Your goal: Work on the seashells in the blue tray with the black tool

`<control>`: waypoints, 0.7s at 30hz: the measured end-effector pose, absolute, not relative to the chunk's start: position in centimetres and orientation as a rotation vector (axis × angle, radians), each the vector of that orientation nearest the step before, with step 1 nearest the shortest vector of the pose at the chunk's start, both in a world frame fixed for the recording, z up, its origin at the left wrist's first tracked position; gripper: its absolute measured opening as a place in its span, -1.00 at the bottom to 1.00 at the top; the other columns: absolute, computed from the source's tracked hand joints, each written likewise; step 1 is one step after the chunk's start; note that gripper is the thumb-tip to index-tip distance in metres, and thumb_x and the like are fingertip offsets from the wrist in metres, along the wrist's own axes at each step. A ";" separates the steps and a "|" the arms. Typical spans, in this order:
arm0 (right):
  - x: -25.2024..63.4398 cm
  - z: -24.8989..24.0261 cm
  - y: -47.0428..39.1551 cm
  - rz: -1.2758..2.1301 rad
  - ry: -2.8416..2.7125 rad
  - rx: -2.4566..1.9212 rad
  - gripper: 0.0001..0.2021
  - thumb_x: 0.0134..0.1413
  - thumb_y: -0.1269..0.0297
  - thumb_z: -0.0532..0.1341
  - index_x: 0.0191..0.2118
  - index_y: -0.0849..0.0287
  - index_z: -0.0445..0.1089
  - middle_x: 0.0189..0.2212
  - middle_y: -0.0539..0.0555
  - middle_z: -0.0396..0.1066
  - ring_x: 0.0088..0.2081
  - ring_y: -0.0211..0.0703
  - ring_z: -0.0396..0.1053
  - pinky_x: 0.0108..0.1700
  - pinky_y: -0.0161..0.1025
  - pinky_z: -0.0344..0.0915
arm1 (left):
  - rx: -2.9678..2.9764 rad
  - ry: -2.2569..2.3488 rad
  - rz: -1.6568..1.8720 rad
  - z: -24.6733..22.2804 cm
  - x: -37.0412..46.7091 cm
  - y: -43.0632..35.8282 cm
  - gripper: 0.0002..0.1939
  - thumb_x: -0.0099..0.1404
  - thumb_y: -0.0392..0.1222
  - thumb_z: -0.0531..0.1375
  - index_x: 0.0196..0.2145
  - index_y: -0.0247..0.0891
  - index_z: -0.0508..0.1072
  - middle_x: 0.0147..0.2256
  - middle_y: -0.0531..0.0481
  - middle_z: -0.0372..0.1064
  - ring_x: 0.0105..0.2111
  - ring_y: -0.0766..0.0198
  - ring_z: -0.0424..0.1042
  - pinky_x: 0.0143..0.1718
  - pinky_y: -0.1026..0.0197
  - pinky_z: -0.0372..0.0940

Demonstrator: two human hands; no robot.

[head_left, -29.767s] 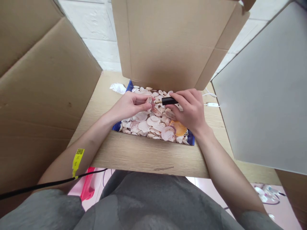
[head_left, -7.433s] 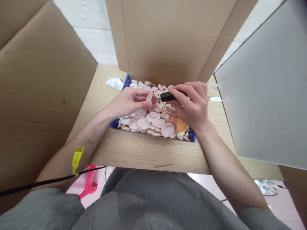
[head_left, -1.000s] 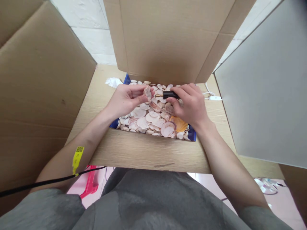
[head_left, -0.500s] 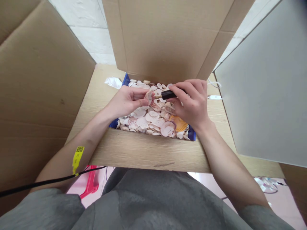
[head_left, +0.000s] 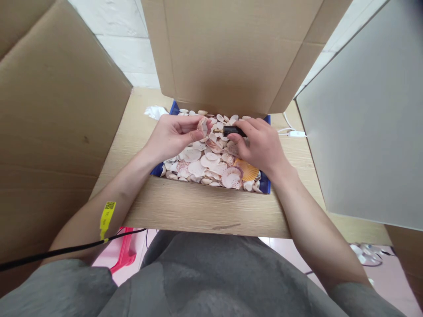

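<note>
My left hand [head_left: 170,136] pinches a pale pinkish seashell [head_left: 202,127] between thumb and fingers, above a shallow blue box [head_left: 265,185]. In my right hand [head_left: 262,145] is a small black hand drill [head_left: 235,130] with a brass-coloured chuck pointing left at the shell. A narrow gap seems to separate the drill's tip from the shell; the bit itself is too fine to make out. White and pinkish seashells [head_left: 209,161] fill the box below both hands. An orange scallop shell [head_left: 247,171] lies by my right wrist.
The box stands on a wooden table [head_left: 205,211] between a cardboard panel [head_left: 62,110] at left, another cardboard panel [head_left: 238,48] behind and a grey panel [head_left: 360,127] at right. A white cable switch [head_left: 297,134] and crumpled white plastic [head_left: 156,112] flank the box.
The drill's tip has drawn slightly away from the shell. My right hand has shifted left and lower around the drill, my left hand has moved slightly left with the shell, and the cable switch has shifted.
</note>
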State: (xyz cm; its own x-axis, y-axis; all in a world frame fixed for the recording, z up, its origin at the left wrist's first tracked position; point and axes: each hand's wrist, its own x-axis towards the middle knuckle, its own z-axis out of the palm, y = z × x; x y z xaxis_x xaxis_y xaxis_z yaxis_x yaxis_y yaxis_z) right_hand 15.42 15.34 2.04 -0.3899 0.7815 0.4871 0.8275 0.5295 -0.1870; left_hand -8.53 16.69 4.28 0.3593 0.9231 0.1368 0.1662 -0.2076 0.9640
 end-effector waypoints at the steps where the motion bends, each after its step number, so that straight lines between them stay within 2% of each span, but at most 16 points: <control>1: 15.4 2.1 15.3 -0.129 -2.244 -1.302 -0.67 0.28 0.05 0.02 -0.09 0.14 0.38 -0.25 0.12 0.46 -0.23 -0.08 0.31 -0.18 -0.14 0.19 | 1.635 0.994 0.972 4.2 -8.5 16.7 -0.62 0.12 -0.01 0.38 -0.16 -0.30 0.60 -0.17 -0.09 0.56 -0.21 0.16 0.54 -0.09 0.15 0.44; 11: 15.3 2.2 15.1 -0.272 -2.198 -1.203 -0.66 0.24 0.00 0.08 0.01 0.03 0.37 -0.14 0.10 0.45 -0.10 -0.01 0.30 -0.05 0.00 0.17 | 1.675 0.928 0.896 4.0 -8.3 16.5 -0.68 0.16 -0.09 0.35 -0.14 -0.24 0.60 -0.20 -0.04 0.57 -0.18 0.15 0.55 -0.03 0.13 0.41; 16: 15.4 2.2 15.0 -0.267 -2.182 -1.175 -0.68 0.24 0.04 0.09 0.05 -0.05 0.35 -0.13 0.08 0.43 -0.05 0.02 0.28 -0.01 0.07 0.17 | 1.628 0.888 0.848 4.3 -8.1 16.4 -0.71 0.19 -0.08 0.33 -0.14 -0.22 0.60 -0.23 -0.03 0.58 -0.18 0.13 0.56 -0.04 0.10 0.43; 21: 15.5 2.2 15.0 -0.283 -2.186 -1.140 -0.72 0.24 0.13 0.11 0.04 -0.12 0.34 -0.11 0.04 0.44 -0.02 0.02 0.28 0.04 0.13 0.15 | 1.581 0.841 0.755 4.5 -8.2 16.5 -0.69 0.18 -0.16 0.33 -0.10 -0.23 0.59 -0.18 -0.06 0.57 -0.15 0.11 0.55 -0.03 0.06 0.43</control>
